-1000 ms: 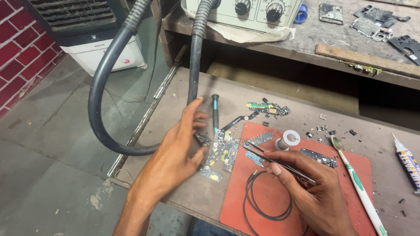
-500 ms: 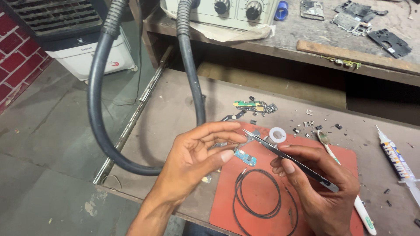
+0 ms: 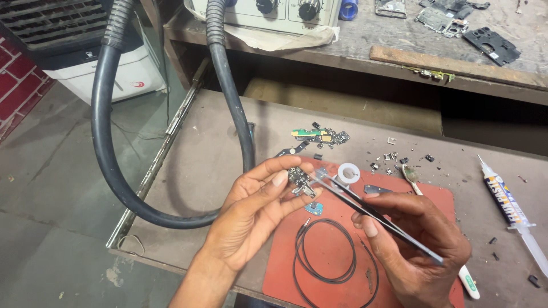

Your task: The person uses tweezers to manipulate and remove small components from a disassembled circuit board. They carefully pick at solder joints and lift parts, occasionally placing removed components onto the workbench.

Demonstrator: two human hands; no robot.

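Note:
My left hand [image 3: 254, 214] is raised over the bench and pinches a small dark circuit board [image 3: 299, 178] between thumb and fingertips. My right hand [image 3: 414, 242] grips black tweezers [image 3: 374, 217], whose tips touch the right edge of that board. Under both hands lies a red work mat [image 3: 439, 199] with a coiled thin black cable [image 3: 325, 256] and a small blue part [image 3: 313, 208] on it. A white tape ring [image 3: 349, 173] sits at the mat's far edge.
A thick black hose [image 3: 108, 154] loops from the machine on the upper shelf [image 3: 274, 11] down past my left hand. A green circuit strip [image 3: 319, 136], several loose bits, a toothbrush [image 3: 412, 178] and a paste syringe [image 3: 508, 208] lie on the grey bench.
The left hand left the hose nozzle on the bench, picked up the small board and lifted it. The right hand brought the tweezer tips up to the board.

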